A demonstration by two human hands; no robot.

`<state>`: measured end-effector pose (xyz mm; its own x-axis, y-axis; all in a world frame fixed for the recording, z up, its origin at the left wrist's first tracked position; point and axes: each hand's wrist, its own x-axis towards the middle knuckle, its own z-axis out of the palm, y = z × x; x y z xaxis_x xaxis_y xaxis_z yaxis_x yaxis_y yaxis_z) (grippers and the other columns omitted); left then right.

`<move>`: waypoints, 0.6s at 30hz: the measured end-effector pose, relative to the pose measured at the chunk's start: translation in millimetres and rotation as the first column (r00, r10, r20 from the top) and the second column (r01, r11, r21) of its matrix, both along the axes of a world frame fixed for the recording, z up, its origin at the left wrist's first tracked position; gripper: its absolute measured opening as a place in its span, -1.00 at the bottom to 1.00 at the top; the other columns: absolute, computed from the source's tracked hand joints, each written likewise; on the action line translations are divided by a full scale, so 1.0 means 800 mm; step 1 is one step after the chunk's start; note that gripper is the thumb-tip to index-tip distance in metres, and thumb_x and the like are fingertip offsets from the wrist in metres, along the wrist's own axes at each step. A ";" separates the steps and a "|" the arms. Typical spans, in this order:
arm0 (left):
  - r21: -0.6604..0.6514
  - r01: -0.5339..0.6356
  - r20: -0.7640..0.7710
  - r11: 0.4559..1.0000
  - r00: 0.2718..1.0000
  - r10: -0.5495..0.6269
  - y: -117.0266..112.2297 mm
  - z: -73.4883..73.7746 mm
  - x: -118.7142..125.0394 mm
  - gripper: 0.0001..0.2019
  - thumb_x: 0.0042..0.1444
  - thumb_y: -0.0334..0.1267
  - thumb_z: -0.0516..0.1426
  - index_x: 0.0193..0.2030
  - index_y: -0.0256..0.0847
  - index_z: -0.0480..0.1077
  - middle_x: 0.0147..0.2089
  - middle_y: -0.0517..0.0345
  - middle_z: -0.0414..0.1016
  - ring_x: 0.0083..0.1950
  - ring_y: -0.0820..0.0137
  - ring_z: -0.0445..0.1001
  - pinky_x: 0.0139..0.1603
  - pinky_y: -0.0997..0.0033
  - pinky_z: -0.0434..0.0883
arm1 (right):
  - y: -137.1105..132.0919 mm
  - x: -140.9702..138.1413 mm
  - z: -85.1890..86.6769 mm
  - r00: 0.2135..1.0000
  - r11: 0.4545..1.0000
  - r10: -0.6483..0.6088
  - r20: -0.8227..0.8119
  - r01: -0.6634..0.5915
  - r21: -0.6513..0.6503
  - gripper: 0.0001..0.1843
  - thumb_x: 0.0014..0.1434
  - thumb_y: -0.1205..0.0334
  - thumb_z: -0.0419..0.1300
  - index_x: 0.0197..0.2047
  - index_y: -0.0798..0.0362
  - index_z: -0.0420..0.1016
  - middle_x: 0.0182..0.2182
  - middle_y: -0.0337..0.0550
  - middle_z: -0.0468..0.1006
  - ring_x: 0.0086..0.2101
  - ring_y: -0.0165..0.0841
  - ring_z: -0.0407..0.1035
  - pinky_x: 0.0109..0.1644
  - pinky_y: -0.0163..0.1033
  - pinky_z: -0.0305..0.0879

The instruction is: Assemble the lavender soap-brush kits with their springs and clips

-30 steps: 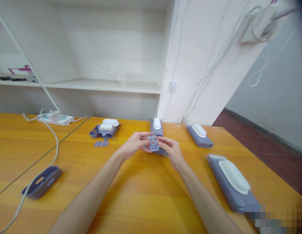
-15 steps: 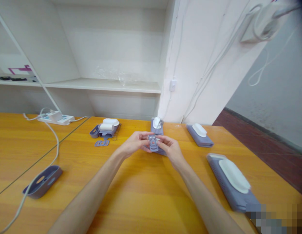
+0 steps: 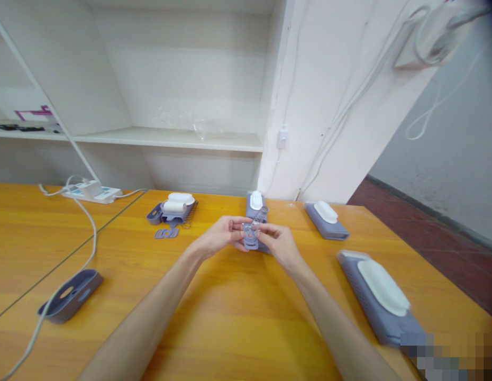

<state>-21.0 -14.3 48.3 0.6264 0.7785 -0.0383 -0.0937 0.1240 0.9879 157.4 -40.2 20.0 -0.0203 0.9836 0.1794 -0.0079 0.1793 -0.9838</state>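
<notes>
Above the table, in front of me, both hands come together around a small grey-purple plastic plate [image 3: 251, 244] with an orange-red spot at its centre. My left hand [image 3: 224, 235] grips the plate's left side. A thin metal coil spring [image 3: 262, 214] rises from the plate's upper end, leaning right. My right hand [image 3: 278, 239] is closed, fingertips pinched at the spring's lower end against the plate; the exact contact is too small to see. Behind them lies a grey case with a white oval piece [image 3: 256, 200], partly covered by the hands.
At back left stand grey and white parts [image 3: 176, 206], with a flat grey plate [image 3: 166, 233] in front. A hollow grey shell [image 3: 73, 296] lies left beneath a white cable [image 3: 91, 233] from a power strip [image 3: 93, 191]. Two grey cases [image 3: 327, 222] with white tops sit right.
The spring has tilted down and to the right, uncovering the white oval piece behind it. Both hands stay nearly in place on the plate.
</notes>
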 end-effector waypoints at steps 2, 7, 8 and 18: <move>-0.004 -0.010 0.020 1.000 1.000 0.010 0.001 -0.002 0.000 -0.47 -0.08 -0.25 0.28 0.07 -0.33 0.33 -0.09 -0.20 0.51 -0.18 0.24 0.53 -0.25 0.29 0.48 | 0.000 0.001 0.002 1.000 1.000 0.011 -0.015 -0.011 -0.006 -0.72 -0.11 0.12 0.32 -0.31 0.08 0.61 -0.36 -0.10 0.62 -0.35 -0.26 0.47 -0.20 -0.14 0.38; -0.044 -0.094 0.046 0.995 0.994 0.096 0.000 -0.001 0.005 -0.48 -0.09 -0.32 0.29 0.05 -0.33 0.33 -0.10 -0.16 0.51 -0.17 0.26 0.52 -0.14 0.20 0.47 | -0.001 0.001 0.003 1.000 0.999 -0.026 0.014 0.026 0.030 -0.73 -0.07 0.14 0.28 -0.27 0.08 0.60 -0.31 -0.07 0.62 -0.30 -0.23 0.47 -0.14 -0.11 0.36; -0.054 -0.118 0.036 0.991 0.992 0.120 -0.001 0.001 0.006 -0.48 -0.11 -0.34 0.29 0.04 -0.34 0.33 -0.11 -0.16 0.51 -0.19 0.27 0.52 -0.15 0.21 0.48 | -0.002 0.001 0.002 0.999 0.998 -0.032 0.040 0.030 0.050 -0.73 -0.04 0.15 0.26 -0.26 0.08 0.60 -0.30 -0.07 0.62 -0.29 -0.22 0.47 -0.13 -0.11 0.36; -0.073 -0.164 0.050 0.984 0.984 0.168 -0.004 0.010 0.007 -0.54 -0.10 -0.39 0.27 0.01 -0.34 0.36 -0.02 -0.16 0.46 -0.19 0.31 0.51 -0.17 0.23 0.50 | -0.011 -0.013 0.003 0.913 0.958 -0.222 0.342 0.139 0.252 -0.68 0.01 0.08 0.25 -0.17 0.05 0.57 -0.31 -0.11 0.59 -0.28 -0.27 0.44 -0.11 -0.16 0.33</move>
<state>-15.7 -17.3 56.2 0.4910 0.8688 -0.0637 -0.1731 0.1690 0.9703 147.2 -48.8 22.2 0.0489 0.9137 0.4035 0.3949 0.3533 -0.8481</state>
